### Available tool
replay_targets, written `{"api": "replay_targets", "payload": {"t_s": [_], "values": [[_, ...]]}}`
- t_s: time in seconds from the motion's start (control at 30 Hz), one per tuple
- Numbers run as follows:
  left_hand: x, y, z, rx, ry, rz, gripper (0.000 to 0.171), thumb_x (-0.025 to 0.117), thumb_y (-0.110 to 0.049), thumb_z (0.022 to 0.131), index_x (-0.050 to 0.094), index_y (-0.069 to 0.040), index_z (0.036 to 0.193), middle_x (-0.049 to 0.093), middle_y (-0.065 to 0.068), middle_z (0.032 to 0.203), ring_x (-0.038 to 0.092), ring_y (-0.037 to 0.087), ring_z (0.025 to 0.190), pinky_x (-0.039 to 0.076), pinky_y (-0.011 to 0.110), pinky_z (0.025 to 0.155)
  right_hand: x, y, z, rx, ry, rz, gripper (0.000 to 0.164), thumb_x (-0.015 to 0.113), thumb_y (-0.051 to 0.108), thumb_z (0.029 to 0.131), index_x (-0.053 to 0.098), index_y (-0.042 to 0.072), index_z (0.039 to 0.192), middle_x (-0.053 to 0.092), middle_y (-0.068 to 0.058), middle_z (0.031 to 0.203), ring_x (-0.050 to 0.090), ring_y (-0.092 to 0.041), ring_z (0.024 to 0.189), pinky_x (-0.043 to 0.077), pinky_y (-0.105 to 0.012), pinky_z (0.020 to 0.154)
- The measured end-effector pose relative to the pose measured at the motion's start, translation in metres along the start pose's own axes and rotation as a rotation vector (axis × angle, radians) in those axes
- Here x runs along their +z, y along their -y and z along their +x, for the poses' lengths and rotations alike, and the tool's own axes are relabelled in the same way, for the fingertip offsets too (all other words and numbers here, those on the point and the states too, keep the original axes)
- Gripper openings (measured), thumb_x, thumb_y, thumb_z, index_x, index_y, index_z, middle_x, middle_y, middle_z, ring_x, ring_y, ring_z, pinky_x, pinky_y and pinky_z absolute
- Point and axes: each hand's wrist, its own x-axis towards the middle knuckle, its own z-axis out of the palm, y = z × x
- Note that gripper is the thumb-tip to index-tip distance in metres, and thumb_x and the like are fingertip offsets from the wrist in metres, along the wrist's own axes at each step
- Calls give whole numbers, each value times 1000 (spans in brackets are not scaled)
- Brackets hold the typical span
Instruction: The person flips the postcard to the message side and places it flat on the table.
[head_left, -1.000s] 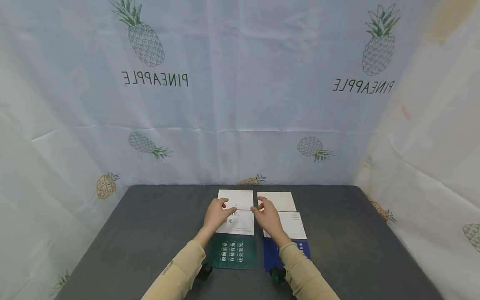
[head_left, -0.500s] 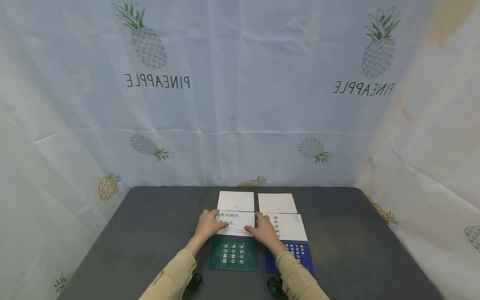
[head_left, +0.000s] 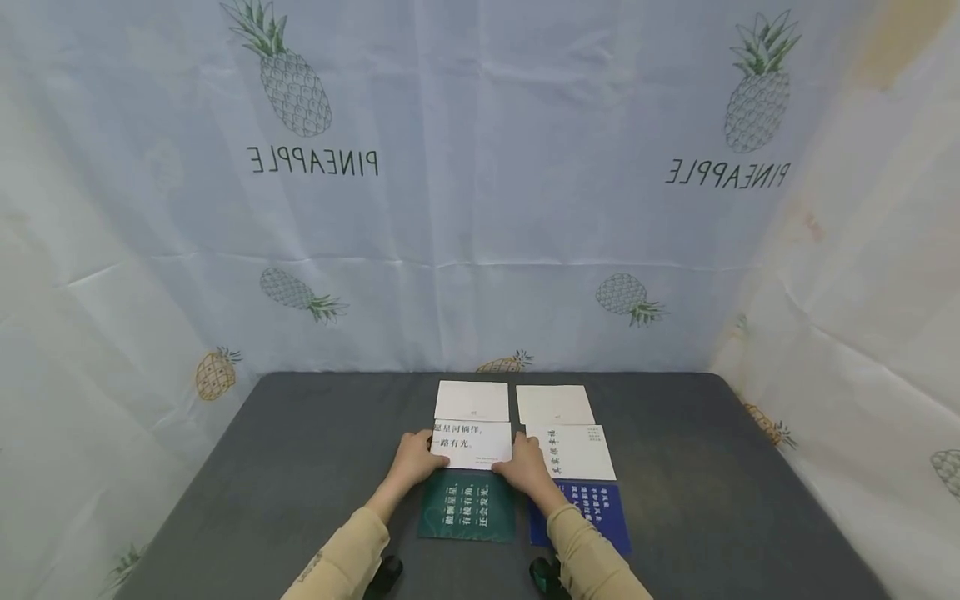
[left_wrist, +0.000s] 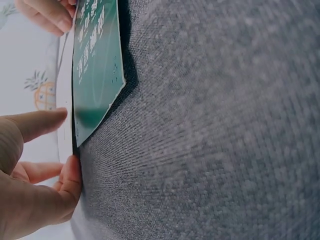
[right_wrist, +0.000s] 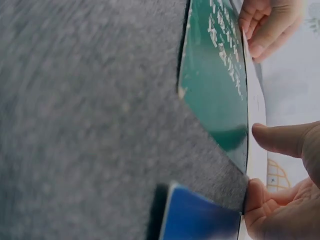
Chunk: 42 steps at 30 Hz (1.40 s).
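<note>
A white postcard (head_left: 472,450) with black printed characters lies in the middle of the left column of cards, between both hands. My left hand (head_left: 414,458) holds its left edge, thumb on the near corner and fingers at the side. On the opposite edge, my right hand (head_left: 527,465) grips the same postcard the same way. In the left wrist view the left thumb (left_wrist: 50,122) rests on the white card, and the curled fingers sit at its edge. Directly in front lies a green postcard (head_left: 467,508) with white characters, flat and apart from the hands.
Farther back are two blank-looking white cards, one on the left (head_left: 472,400) and one on the right (head_left: 553,405). A white card with vertical writing (head_left: 581,452) and a blue card (head_left: 600,504) form the right column's nearer part. All lie on a dark grey table (head_left: 322,467).
Both hands have come down and toward the body from the far left card to the middle left white postcard. They have moved to its two side edges and taken hold of it.
</note>
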Motion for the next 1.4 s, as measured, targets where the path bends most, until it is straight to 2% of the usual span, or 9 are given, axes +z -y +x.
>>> {"api": "replay_targets", "payload": {"t_s": [0.2,0.3,0.43,0.73,0.9,1.03,1.17,1.3,1.4], "values": [[-2,0,1,-10,-18,-62,44,73,-4,70,60,10,110,59,19,89,52,23,78,45,32,64,-1,1,2,50,23,77,59,71,12,74,47,-17,120,55,-29,105,57,-32,87,51,-47,79],[-3,1,1,-14,-35,-85,46,72,0,69,59,11,111,62,17,85,55,20,71,45,29,59,-3,1,3,46,26,119,57,69,9,75,47,-18,120,59,-28,102,59,-32,87,51,-46,77],[-3,2,1,-21,-58,-111,48,69,4,67,58,11,113,60,14,79,52,18,66,42,26,55,-5,-1,4,31,22,166,56,68,5,74,47,-18,121,61,-26,98,58,-28,85,50,-43,76],[-5,2,2,-29,-109,-139,46,69,6,65,60,10,110,52,11,75,46,19,67,36,25,55,-4,1,6,36,1,249,48,66,6,78,50,-13,119,55,-14,85,50,-19,74,43,-29,62],[-7,2,6,-15,-162,-160,42,69,3,67,61,9,108,48,8,71,42,17,65,32,25,55,-5,5,6,42,-35,329,48,64,12,83,47,-10,123,54,-10,84,48,-17,73,39,-26,61],[-10,-1,7,-21,-194,-214,35,68,-7,77,61,6,109,56,9,74,47,15,64,37,24,55,-9,10,7,36,-68,378,47,62,14,86,46,-7,125,56,-11,89,51,-18,78,42,-28,65],[-13,-6,8,-43,-219,-307,33,63,-23,88,62,1,110,65,12,87,57,15,71,46,26,59,-13,15,5,34,-109,417,46,59,20,90,46,-5,126,59,-14,101,58,-25,92,48,-37,78],[-17,-11,7,-62,-227,-395,43,51,-42,94,64,-4,110,69,13,97,66,18,80,52,31,68,-15,17,4,18,-148,460,53,58,36,91,46,0,129,59,-15,115,59,-29,106,48,-42,87],[-19,-12,5,-79,-224,-432,57,41,-53,94,65,-4,109,70,13,98,68,20,81,53,35,74,-15,17,5,3,-180,487,59,56,48,88,49,6,129,59,-12,117,60,-26,104,50,-38,81]]}}
